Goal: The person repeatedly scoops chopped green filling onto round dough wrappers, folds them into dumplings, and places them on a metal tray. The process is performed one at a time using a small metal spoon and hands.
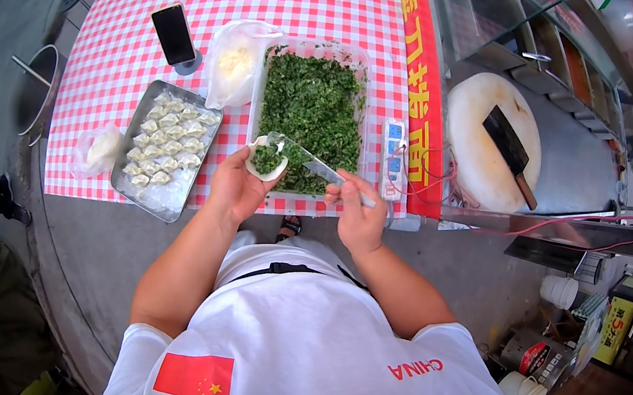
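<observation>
My left hand (240,185) cups a round dough wrapper (267,175) with chopped green filling (265,158) in it. My right hand (357,211) grips the handle of a spoon or spatula (323,171), whose front end meets the filling at the wrapper's rim. Both hands are over the near edge of a clear plastic tub (257,92) full of the same chopped greens (314,102). To the left, rows of folded dumplings (165,136) lie on a floured metal tray (169,206).
A checked tablecloth (116,35) covers the table. On it are a phone on a stand (174,34), a bag of pale dough or wrappers (237,66), a bagged dough lump (103,148) and a power strip (393,157). A cleaver (507,143) rests on a round chopping block (473,117) at right.
</observation>
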### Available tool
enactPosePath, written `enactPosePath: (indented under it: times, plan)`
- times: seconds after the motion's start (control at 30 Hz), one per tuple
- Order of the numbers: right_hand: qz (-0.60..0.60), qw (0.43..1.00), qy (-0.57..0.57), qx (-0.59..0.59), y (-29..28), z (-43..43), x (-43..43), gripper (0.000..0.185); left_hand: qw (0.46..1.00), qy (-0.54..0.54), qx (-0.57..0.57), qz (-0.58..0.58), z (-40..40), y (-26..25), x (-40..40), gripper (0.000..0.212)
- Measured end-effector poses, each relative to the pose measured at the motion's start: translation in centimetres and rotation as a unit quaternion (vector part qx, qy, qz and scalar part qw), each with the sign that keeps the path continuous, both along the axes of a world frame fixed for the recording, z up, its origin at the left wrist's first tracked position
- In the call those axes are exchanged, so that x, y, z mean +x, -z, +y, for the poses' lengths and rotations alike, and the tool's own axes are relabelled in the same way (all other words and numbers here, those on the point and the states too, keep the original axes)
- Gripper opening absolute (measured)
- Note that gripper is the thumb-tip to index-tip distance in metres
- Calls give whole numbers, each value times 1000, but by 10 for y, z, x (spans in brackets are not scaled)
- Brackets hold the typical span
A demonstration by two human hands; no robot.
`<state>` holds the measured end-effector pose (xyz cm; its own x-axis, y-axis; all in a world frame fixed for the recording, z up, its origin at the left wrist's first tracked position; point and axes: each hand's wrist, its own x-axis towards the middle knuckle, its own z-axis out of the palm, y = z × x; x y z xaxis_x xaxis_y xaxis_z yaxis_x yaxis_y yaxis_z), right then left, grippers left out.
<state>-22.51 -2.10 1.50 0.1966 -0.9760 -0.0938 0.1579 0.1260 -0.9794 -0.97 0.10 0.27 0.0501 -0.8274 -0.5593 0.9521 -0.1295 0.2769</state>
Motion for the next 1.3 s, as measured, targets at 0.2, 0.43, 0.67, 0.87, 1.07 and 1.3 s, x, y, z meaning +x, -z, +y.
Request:
enactPosePath:
  times: [0.2, 0.43, 0.67, 0.87, 1.07, 1.3]
  plan:
    - [-29, 995, 52, 86, 13, -28, -24, 30, 999, -7, 44, -23, 1, -5, 5, 39]
    - [506, 721, -247, -404, 48, -28, -60, 26, 999, 21, 27, -25, 31, -11, 14, 38]
    - [396, 792, -246, -395, -50, -14, -33, 41, 999, 9, 25, -30, 63, -41, 20, 40]
    - [178, 794, -209, -543, -53, -4, 49, 24, 999, 3, -45, -18, 67, -56, 12, 38]
    - [204, 799, -178, -538, -68, 2, 81, 21, 997, 25, -46, -61, 66, -76, 3, 42]
    - [204, 824, -169, -501, -56, 5, 80, 17, 997, 36, -47, -45, 73, -72, -1, 40]
